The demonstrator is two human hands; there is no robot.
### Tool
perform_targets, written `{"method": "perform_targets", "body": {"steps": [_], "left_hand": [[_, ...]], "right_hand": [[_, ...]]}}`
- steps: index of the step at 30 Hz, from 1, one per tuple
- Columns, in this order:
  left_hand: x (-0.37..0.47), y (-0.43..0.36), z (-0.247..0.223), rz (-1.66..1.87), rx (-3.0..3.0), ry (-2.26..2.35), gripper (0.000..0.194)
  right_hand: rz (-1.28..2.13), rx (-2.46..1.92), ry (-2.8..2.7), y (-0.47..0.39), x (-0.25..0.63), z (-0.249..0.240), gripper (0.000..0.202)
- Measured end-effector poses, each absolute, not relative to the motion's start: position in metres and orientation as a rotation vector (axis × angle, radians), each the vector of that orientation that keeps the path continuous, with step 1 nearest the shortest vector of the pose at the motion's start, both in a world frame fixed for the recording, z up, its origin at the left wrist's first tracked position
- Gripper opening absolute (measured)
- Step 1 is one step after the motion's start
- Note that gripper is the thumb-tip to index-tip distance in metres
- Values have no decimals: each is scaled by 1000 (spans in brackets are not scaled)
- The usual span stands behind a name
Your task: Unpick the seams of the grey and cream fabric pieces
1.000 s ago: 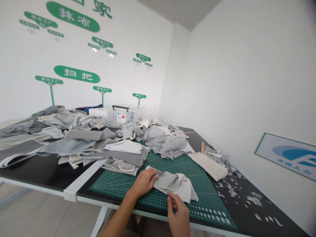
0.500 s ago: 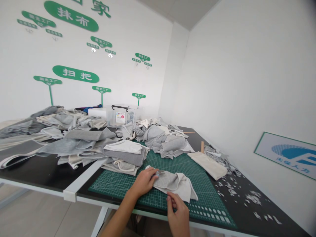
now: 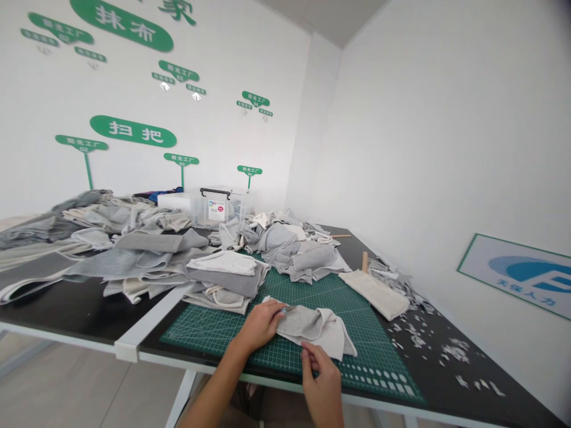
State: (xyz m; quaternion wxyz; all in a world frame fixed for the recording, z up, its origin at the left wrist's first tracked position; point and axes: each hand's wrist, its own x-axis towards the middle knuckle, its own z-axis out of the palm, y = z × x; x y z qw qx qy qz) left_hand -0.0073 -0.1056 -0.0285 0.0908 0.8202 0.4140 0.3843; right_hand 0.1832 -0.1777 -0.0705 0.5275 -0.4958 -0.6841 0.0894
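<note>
A grey and white cloth piece (image 3: 323,333) lies partly folded on the green cutting mat (image 3: 214,342). At the cloth's left end is my left hand (image 3: 262,324), its fingers closed round a small tool with a thin metal tip (image 3: 289,308); most of the tool is hidden, so its kind is unclear. My right hand (image 3: 319,377) pinches the cloth's near edge between thumb and fingertips. Just behind my left hand sits a stack of folded grey and white cloths (image 3: 227,279).
Heaps of grey cloth (image 3: 294,244) stand at the back and left, near a clear plastic box (image 3: 216,208). A cream folded cloth (image 3: 377,294) lies on the mat's right edge. Small scraps (image 3: 455,351) litter the black table at right.
The view has shifted slightly. Both hands keep nearly the same place and grip on the cloth and tool.
</note>
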Motion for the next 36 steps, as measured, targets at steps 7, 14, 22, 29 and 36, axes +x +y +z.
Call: {"method": "perform_targets", "body": {"steps": [7, 14, 22, 29, 36], "left_hand": [[-7, -105, -29, 1151, 2423, 1268, 30], [-6, -107, -28, 1140, 2419, 1246, 31], [-6, -108, -22, 1125, 2411, 1197, 34], [-5, -112, -17, 1092, 2416, 1191, 31], [-3, -110, -20, 1123, 2384, 1198, 29]], "right_hand": [[218, -1184, -1634, -179, 183, -68, 26], [214, -1187, -1623, -182, 181, -64, 27], [210, -1201, -1633, -182, 182, -66, 26], [228, -1197, -1640, -182, 181, -64, 26], [196, -1179, -1643, -185, 181, -56, 27]]}}
